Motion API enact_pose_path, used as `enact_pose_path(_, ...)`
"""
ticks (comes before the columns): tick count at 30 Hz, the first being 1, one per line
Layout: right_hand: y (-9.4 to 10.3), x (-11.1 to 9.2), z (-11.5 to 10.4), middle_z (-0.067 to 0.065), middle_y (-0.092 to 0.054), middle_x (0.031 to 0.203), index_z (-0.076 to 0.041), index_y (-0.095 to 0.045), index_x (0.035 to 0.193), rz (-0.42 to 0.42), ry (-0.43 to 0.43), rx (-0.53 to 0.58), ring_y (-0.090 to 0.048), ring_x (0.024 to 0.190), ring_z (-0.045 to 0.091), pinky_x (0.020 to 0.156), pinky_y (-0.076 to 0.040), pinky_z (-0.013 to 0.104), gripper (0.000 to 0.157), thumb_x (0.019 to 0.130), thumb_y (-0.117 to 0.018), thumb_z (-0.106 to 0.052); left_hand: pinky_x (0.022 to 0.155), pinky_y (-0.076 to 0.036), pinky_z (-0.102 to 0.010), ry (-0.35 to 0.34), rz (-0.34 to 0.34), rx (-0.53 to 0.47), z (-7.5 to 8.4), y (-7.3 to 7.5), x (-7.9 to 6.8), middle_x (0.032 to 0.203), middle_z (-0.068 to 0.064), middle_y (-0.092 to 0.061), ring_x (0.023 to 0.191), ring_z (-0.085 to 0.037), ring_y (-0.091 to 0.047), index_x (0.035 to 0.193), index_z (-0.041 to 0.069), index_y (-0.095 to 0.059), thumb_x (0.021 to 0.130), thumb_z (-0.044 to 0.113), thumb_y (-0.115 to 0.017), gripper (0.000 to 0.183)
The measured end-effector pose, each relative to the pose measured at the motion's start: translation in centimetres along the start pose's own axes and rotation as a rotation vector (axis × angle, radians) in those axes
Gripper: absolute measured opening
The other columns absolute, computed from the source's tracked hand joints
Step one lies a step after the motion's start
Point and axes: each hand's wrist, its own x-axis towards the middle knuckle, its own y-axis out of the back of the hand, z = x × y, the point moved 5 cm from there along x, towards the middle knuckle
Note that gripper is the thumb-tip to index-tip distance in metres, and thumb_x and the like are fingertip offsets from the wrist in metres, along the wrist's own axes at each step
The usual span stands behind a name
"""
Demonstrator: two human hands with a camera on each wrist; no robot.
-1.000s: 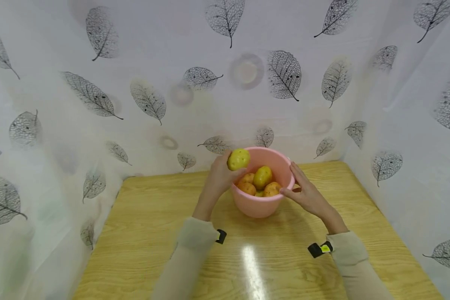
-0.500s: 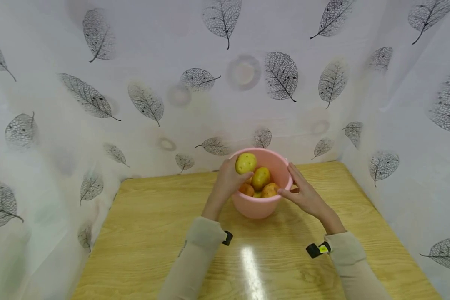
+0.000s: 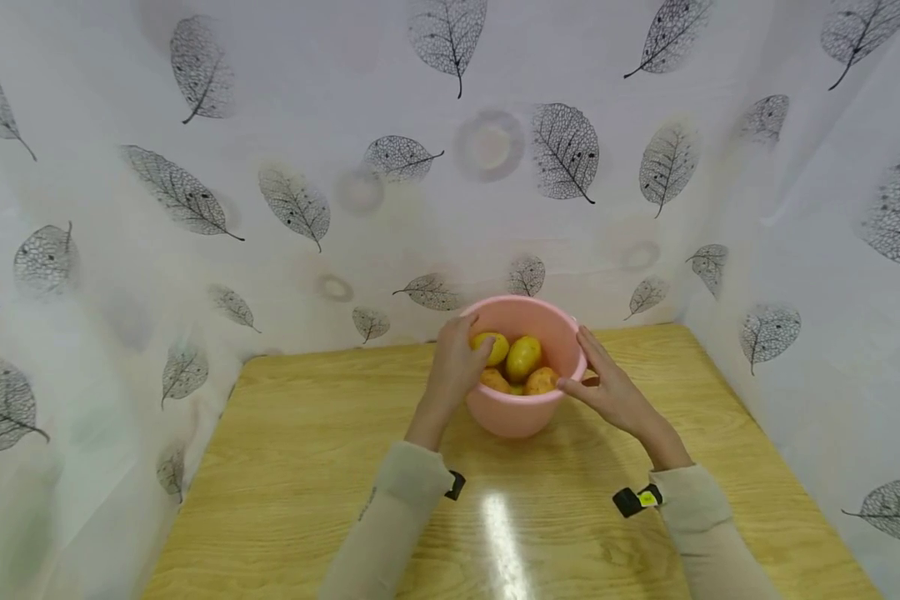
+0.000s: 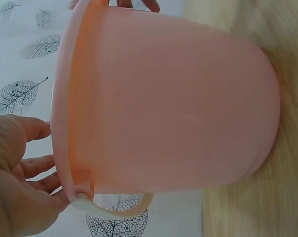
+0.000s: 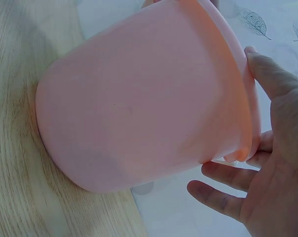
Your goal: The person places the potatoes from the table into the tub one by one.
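In the head view a pink plastic bucket point(image 3: 515, 417) stands on the table with several potatoes inside. My left hand point(image 3: 456, 360) reaches over its left rim. The thumb overlaps a yellow potato point(image 3: 497, 351) lying low in the bucket, while a fingertip shows above it at the rim. Beside it is another yellow potato point(image 3: 523, 358), with a browner potato point(image 3: 542, 381) near the front wall. From the left wrist, the fingertips of the left hand point(image 4: 20, 173) disappear behind the rim. My right hand point(image 5: 282, 143) holds the opposite rim with its thumb; two lower fingers extend past the wall.
The bucket is near the back edge of the wood-grain table point(image 3: 330, 433). A white leaf-print sheet point(image 3: 307, 108) hangs close behind and along both sides. A pale bucket handle point(image 4: 124, 212) hangs below the rim in the left wrist view.
My left hand has moved right and down to the rim. The potato it held up has dropped into the bucket beside the others. My right hand stays at the rim.
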Motion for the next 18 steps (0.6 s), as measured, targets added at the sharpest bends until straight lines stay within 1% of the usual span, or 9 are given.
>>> enact_pose_path(3,0.1,0.0,-0.1,0.015,-0.001,0.172,-0.010,-0.006,0.167,0.001,0.001,-0.002,-0.041,0.143,0.042,0.101,-0.051,0.056,0.095,0.100,-0.071,-0.026,0.119,-0.036,-0.046,-0.011,0.026,0.027,0.1,0.1,-0.4,0.146,-0.021,-0.053,0.138,-0.036,-0.046,0.145,-0.001,-0.055,0.099,0.020,-0.069,0.052)
enact_pose_path(5,0.1,-0.1,-0.1,0.015,-0.001,0.172,-0.010,-0.006,0.167,0.002,0.002,-0.009,-0.041,0.143,0.042,0.102,-0.051,0.057,0.094,0.100,-0.070,-0.026,0.119,-0.036,-0.047,-0.013,0.030,0.041,0.1,0.2,-0.6,0.147,-0.021,-0.051,0.139,-0.036,-0.044,0.146,-0.001,-0.054,0.100,0.020,-0.068,0.053)
enact_pose_path(7,0.2,-0.1,0.0,0.015,-0.001,0.173,-0.010,-0.006,0.167,0.002,0.004,-0.024,-0.039,0.144,0.042,0.102,-0.051,0.057,0.091,0.102,-0.068,-0.027,0.120,-0.035,-0.047,-0.012,0.023,0.056,0.0,0.2,-0.9,0.150,-0.022,-0.049,0.141,-0.036,-0.043,0.148,-0.002,-0.052,0.100,0.021,-0.068,0.056)
enact_pose_path(10,0.3,-0.2,0.0,0.015,-0.002,0.172,-0.008,-0.008,0.166,0.002,0.008,-0.052,-0.038,0.144,0.043,0.103,-0.049,0.059,0.086,0.105,-0.063,-0.029,0.120,-0.035,-0.046,-0.012,-0.002,0.094,-0.7,0.2,-1.4,0.154,-0.021,-0.044,0.143,-0.034,-0.042,0.151,0.000,-0.048,0.101,0.023,-0.068,0.059)
enact_pose_path(12,0.5,-0.2,-0.2,0.015,-0.002,0.172,-0.007,-0.009,0.166,0.001,0.009,-0.071,-0.036,0.145,0.045,0.104,-0.047,0.062,0.083,0.106,-0.060,-0.031,0.119,-0.035,-0.047,-0.014,-0.015,0.125,-1.2,0.5,-1.9,0.157,-0.021,-0.041,0.145,-0.034,-0.041,0.153,0.002,-0.046,0.101,0.025,-0.068,0.061)
enact_pose_path(13,0.6,-0.2,-0.3,0.015,-0.001,0.173,-0.007,-0.011,0.166,0.000,0.008,-0.085,-0.037,0.143,0.046,0.104,-0.047,0.064,0.082,0.106,-0.060,-0.032,0.119,-0.035,-0.048,-0.013,-0.018,0.137,-1.6,0.7,-2.1,0.159,-0.022,-0.038,0.146,-0.035,-0.040,0.154,0.002,-0.045,0.101,0.026,-0.068,0.062)
enact_pose_path(15,0.8,-0.2,-0.4,0.013,0.002,0.173,-0.009,-0.014,0.166,0.001,0.000,-0.116,-0.030,0.147,0.050,0.107,-0.039,0.071,0.081,0.105,-0.060,-0.035,0.118,-0.035,-0.050,-0.018,-0.021,0.165,-2.1,1.3,-2.6,0.161,-0.022,-0.035,0.147,-0.036,-0.037,0.155,0.003,-0.044,0.101,0.029,-0.068,0.064)
enact_pose_path(18,1.3,-0.2,-0.7,0.010,0.006,0.173,-0.013,-0.018,0.166,0.003,-0.012,-0.159,-0.013,0.152,0.051,0.110,-0.024,0.080,0.079,0.104,-0.060,-0.038,0.118,-0.034,-0.053,-0.036,-0.017,0.240,-2.8,2.7,-3.4,0.164,-0.023,-0.031,0.149,-0.039,-0.034,0.156,0.001,-0.041,0.103,0.034,-0.065,0.067)
